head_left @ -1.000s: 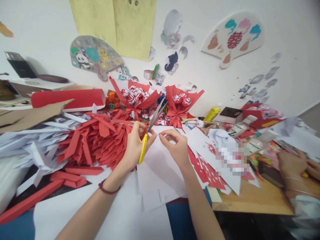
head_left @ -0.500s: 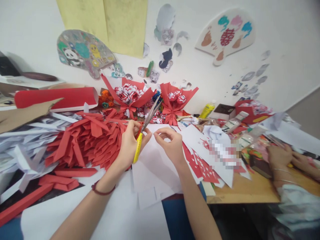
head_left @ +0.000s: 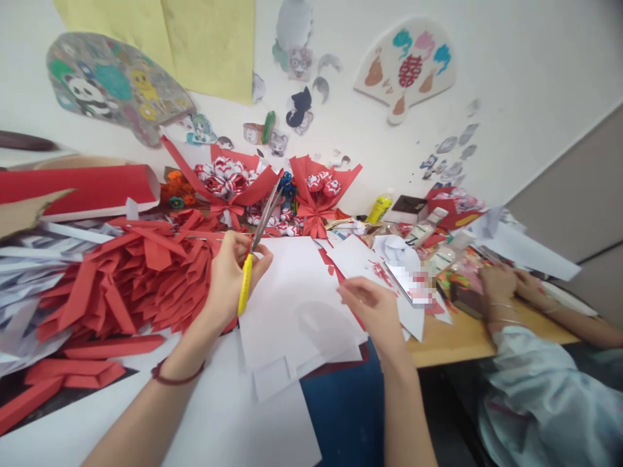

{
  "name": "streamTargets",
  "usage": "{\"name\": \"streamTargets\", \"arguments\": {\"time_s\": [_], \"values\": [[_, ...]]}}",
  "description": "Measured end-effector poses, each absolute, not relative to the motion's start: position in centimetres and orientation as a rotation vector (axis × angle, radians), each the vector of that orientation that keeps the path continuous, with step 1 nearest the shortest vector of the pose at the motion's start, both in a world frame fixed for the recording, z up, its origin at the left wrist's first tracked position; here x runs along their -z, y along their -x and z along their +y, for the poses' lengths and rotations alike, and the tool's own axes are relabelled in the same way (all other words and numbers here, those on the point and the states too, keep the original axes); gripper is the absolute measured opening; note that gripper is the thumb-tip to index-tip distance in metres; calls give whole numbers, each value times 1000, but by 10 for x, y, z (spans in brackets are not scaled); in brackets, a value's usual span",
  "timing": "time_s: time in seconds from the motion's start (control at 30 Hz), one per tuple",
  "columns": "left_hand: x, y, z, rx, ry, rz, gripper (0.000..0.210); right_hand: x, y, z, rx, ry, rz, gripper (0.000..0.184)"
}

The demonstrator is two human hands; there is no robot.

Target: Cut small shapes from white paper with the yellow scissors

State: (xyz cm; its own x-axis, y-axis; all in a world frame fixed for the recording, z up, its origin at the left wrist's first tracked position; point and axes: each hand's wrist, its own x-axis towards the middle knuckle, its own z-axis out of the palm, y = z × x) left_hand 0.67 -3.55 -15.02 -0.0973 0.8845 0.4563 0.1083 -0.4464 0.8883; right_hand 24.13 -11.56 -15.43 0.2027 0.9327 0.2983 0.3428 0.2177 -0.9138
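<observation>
Left fingers (head_left: 234, 242) clamped on yellow-handled scissors (head_left: 246, 282), blades (head_left: 265, 218) beyond; right fingers (head_left: 363, 284) curled near white sheets (head_left: 287, 305), can't tell if pinching. Likely not cutting; that needs sheet between blades.

One narrow, dark red band (head_left: 176, 381) encircled the left wrist (head_left: 185, 359), slightly thicker at its outer edge. Both forearms (head_left: 139, 415) were bare where visible; the left hand (head_left: 226, 272) and right hand (head_left: 374, 305) were uncovered.
</observation>
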Motion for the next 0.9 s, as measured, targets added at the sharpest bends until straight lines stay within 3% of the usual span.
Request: {"name": "streamTargets", "arguments": {"time_s": [0.27,0.67,0.9], "values": [[152,-9,-34,-1580,-1616,1128,34,212,-312,-174,-631,1612,-1004,34],[155,-7,-31,-1547,-1660,1171,34,215,-347,-147,-599,1804,-1225,43],[154,-9,-33,-1509,-1631,1162,33,217,-358,-141,-419,1939,-1271,45]]}}
